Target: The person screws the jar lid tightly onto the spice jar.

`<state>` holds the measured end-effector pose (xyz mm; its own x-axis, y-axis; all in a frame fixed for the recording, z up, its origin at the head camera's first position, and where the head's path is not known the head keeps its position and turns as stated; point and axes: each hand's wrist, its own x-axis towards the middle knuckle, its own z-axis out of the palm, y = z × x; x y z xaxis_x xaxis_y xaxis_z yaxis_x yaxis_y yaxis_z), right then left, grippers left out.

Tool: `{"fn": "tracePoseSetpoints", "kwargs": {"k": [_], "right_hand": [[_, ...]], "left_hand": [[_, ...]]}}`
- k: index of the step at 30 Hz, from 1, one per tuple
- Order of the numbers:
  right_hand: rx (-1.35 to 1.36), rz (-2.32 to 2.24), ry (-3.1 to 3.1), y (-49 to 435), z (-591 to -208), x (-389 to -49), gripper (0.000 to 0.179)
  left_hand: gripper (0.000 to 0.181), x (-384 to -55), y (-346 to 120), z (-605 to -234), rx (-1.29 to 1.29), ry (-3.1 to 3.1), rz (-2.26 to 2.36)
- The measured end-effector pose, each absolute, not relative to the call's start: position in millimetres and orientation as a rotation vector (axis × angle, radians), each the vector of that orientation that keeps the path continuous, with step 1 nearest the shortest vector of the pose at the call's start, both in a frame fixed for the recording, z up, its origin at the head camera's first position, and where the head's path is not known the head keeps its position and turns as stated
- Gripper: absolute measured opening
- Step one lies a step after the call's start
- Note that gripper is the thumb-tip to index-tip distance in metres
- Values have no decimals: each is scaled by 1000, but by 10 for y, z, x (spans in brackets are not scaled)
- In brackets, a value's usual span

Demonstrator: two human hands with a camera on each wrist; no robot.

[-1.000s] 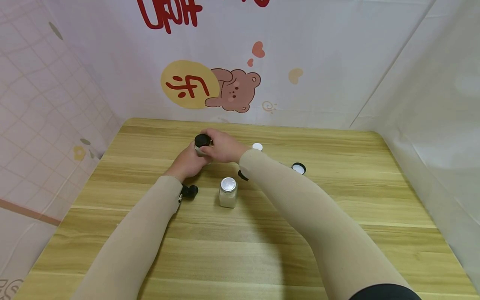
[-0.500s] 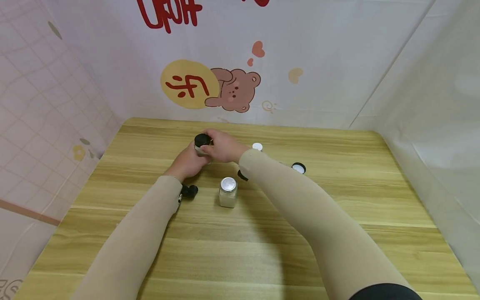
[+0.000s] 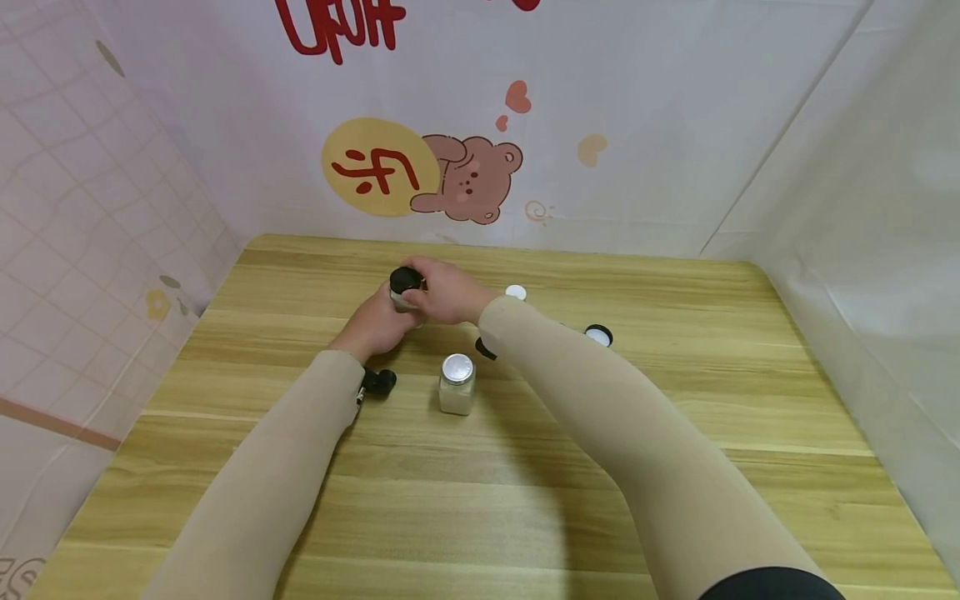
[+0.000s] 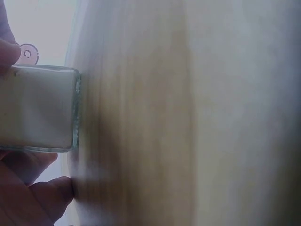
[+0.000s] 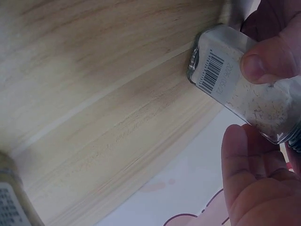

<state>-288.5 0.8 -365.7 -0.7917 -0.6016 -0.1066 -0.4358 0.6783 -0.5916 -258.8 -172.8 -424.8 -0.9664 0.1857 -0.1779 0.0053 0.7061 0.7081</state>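
My left hand [image 3: 378, 325] grips a square glass jar [image 3: 402, 304] near the back of the wooden table. Pale contents fill the jar's body in the left wrist view, and a printed barcode label [image 5: 211, 70] faces the right wrist camera. A black lid [image 3: 406, 279] tops the jar. My right hand [image 3: 453, 293] reaches across from the right and pinches the lid, thumb on the near side and fingers on the far side. In the right wrist view, a thumb [image 5: 268, 63] presses on the jar's side, and the lid is mostly cut off by the frame edge.
A second glass jar [image 3: 456, 396] with a silvery-white top stands nearer the front. Right of it lies a black lid [image 3: 598, 336], its white inside facing up. A white round top [image 3: 515, 292] shows behind my right sleeve [image 3: 570, 367]. Fabric walls [image 3: 637, 192] border the table.
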Motion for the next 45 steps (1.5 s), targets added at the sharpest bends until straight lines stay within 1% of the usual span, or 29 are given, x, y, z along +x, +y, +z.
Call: {"fn": "tracePoseSetpoints", "kwargs": {"k": [6,10,13,17,27,45], "right_hand": [[-804,-816,2598,7,-3641,-2870,50],[-836,-805,2574,7,-3641,-2883,57],[-850,-791,2563,8,-3634,-2886,59],[-831,-761,2578,5,-3621,-2878,56],[-815,-681,2623,-18,-3605,-2872,58],[-789,-642,2653,-45,-3578,-2852,52]], "left_hand": [[83,-2581,-1728,-4235,155,2677,1113],[83,-2583,-1728,-4244,166,2678,1108],[83,-2580,-1728,-4248,168,2674,1109],[83,-2576,-1727,-4244,166,2668,1114],[85,-2573,-1726,-4234,173,2676,1098],[85,-2574,-1728,-4224,188,2678,1084]]}}
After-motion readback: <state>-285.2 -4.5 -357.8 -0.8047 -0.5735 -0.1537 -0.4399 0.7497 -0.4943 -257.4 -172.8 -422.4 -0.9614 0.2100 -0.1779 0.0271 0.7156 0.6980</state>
